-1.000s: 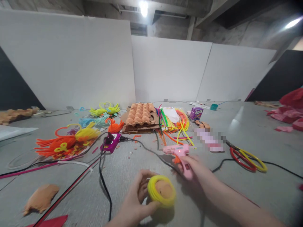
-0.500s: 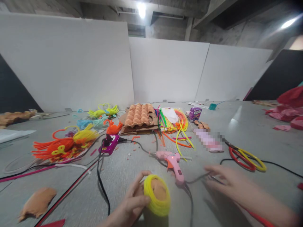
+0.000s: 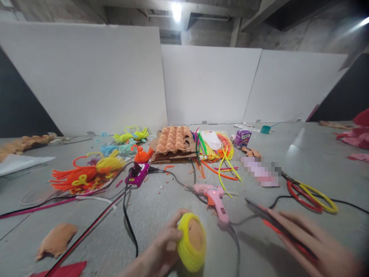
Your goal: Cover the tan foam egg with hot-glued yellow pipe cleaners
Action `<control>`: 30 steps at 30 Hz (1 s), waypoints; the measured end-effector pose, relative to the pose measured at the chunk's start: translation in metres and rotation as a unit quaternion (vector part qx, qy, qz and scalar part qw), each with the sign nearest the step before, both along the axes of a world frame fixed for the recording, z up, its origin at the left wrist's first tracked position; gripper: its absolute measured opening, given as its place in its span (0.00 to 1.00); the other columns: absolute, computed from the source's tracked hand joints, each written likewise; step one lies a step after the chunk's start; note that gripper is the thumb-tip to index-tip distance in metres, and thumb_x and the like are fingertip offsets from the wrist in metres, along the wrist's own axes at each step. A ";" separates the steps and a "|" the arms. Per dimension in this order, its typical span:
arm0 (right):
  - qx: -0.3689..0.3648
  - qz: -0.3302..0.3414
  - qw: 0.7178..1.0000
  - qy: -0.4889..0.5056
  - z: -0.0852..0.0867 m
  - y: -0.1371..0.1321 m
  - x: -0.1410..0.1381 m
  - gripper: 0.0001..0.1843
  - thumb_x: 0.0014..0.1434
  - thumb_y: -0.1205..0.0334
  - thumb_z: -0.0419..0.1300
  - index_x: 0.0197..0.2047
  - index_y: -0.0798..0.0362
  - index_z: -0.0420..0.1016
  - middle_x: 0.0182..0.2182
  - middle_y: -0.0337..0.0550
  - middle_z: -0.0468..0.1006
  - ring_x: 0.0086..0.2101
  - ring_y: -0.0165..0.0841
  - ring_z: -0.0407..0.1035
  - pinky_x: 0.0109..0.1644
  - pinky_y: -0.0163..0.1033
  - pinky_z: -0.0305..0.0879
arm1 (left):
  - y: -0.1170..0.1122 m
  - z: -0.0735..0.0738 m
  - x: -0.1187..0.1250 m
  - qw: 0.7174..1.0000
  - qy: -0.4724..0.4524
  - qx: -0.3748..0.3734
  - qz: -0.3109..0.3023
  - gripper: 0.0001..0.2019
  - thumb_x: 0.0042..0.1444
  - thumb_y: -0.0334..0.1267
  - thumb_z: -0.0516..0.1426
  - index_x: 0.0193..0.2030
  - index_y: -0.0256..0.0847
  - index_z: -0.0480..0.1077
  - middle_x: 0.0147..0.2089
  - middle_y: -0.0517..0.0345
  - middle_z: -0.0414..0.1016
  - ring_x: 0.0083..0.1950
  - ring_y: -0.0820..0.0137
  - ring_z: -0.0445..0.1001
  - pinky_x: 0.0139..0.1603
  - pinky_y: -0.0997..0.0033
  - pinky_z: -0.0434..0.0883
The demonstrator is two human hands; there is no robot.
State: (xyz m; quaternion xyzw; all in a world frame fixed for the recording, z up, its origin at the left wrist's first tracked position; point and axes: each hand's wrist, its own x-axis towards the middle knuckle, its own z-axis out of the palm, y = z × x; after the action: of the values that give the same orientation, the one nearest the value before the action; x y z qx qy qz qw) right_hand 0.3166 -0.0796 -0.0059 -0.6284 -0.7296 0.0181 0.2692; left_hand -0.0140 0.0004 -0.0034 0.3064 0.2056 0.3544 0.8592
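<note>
My left hand (image 3: 170, 238) is closed round a piece of brown egg-carton pulp wrapped in fuzzy yellow pipe cleaner (image 3: 190, 246), its bare pulp face turned to the right. In my right hand (image 3: 311, 238) is a pair of scissors (image 3: 276, 223) with dark blades pointing up and left and red-and-black handles, partly covered by the fingers and blurred. A pink hot glue gun (image 3: 216, 200) lies on the floor between the hands, its small light glowing.
Behind lie an egg carton (image 3: 174, 139), pipe cleaners (image 3: 220, 148) and a purple box (image 3: 242, 137). A purple power block (image 3: 137, 175) trails cables on the left, near orange yarn figures (image 3: 82, 175). Red-and-yellow-handled scissors (image 3: 305, 198) rest at right; a torn pulp piece (image 3: 56, 240) at left.
My right hand has picked up the scissors and lifted them, blades now raised. The wrapped pulp piece has turned slightly in my left hand. The view has shifted a little to the left.
</note>
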 end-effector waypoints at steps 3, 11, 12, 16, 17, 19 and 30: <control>0.000 0.111 0.993 -0.029 0.029 0.025 -0.036 0.24 0.65 0.63 0.51 0.62 0.39 0.62 0.51 0.46 0.71 0.46 0.35 0.72 0.48 0.36 0.70 | -0.001 0.001 0.002 0.998 -0.048 -0.025 -0.019 0.14 0.47 0.37 0.60 0.42 0.40 0.73 0.35 0.55 0.77 0.34 0.64 0.76 0.37 0.68 0.67; 0.040 0.271 0.960 -0.059 0.029 0.068 -0.098 0.24 0.64 0.71 0.46 0.63 0.56 0.58 0.51 0.56 0.67 0.51 0.36 0.68 0.53 0.42 0.68 | 0.008 -0.010 0.004 0.996 -0.061 -0.068 0.011 0.17 0.47 0.43 0.54 0.33 0.29 0.76 0.28 0.45 0.78 0.22 0.64 0.73 0.23 0.71 0.62; 0.048 0.276 0.958 -0.061 0.025 0.068 -0.101 0.25 0.64 0.71 0.46 0.63 0.56 0.58 0.51 0.56 0.67 0.51 0.37 0.68 0.53 0.41 0.68 | 0.009 -0.012 0.004 0.996 -0.060 -0.070 0.016 0.18 0.47 0.44 0.54 0.31 0.28 0.76 0.27 0.44 0.78 0.21 0.65 0.73 0.22 0.72 0.62; 0.103 0.282 0.951 -0.068 0.013 0.064 -0.106 0.26 0.62 0.71 0.46 0.64 0.58 0.57 0.48 0.56 0.70 0.47 0.35 0.72 0.47 0.35 0.71 | 0.009 -0.014 0.003 0.994 -0.060 -0.083 0.039 0.20 0.49 0.44 0.52 0.31 0.27 0.77 0.26 0.42 0.79 0.21 0.66 0.72 0.20 0.74 0.60; 0.123 0.278 0.950 -0.069 0.011 0.063 -0.107 0.25 0.62 0.72 0.46 0.63 0.59 0.59 0.47 0.56 0.71 0.46 0.34 0.73 0.45 0.33 0.72 | 0.009 -0.013 0.003 0.994 -0.060 -0.087 0.042 0.19 0.49 0.44 0.52 0.31 0.27 0.77 0.26 0.43 0.79 0.20 0.66 0.72 0.20 0.74 0.60; 0.160 0.266 0.948 -0.069 0.009 0.062 -0.110 0.24 0.61 0.72 0.46 0.60 0.59 0.62 0.45 0.55 0.73 0.43 0.33 0.74 0.43 0.31 0.73 | 0.009 -0.012 0.003 0.993 -0.061 -0.094 0.045 0.19 0.48 0.44 0.53 0.31 0.28 0.77 0.25 0.43 0.79 0.20 0.67 0.72 0.19 0.75 0.59; 0.270 0.224 0.931 -0.095 0.009 0.054 -0.122 0.20 0.63 0.74 0.44 0.51 0.61 0.73 0.37 0.54 0.80 0.38 0.33 0.77 0.40 0.29 0.71 | 0.007 -0.007 0.004 0.989 -0.064 -0.120 0.050 0.19 0.47 0.44 0.54 0.29 0.28 0.77 0.23 0.42 0.79 0.17 0.67 0.71 0.17 0.76 0.59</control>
State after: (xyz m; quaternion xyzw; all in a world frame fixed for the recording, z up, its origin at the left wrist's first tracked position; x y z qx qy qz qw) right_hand 0.1941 -0.0256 0.0035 -0.3509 -0.8509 -0.1799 0.3470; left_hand -0.0103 0.0073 -0.0109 0.1672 0.2059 0.3883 0.8825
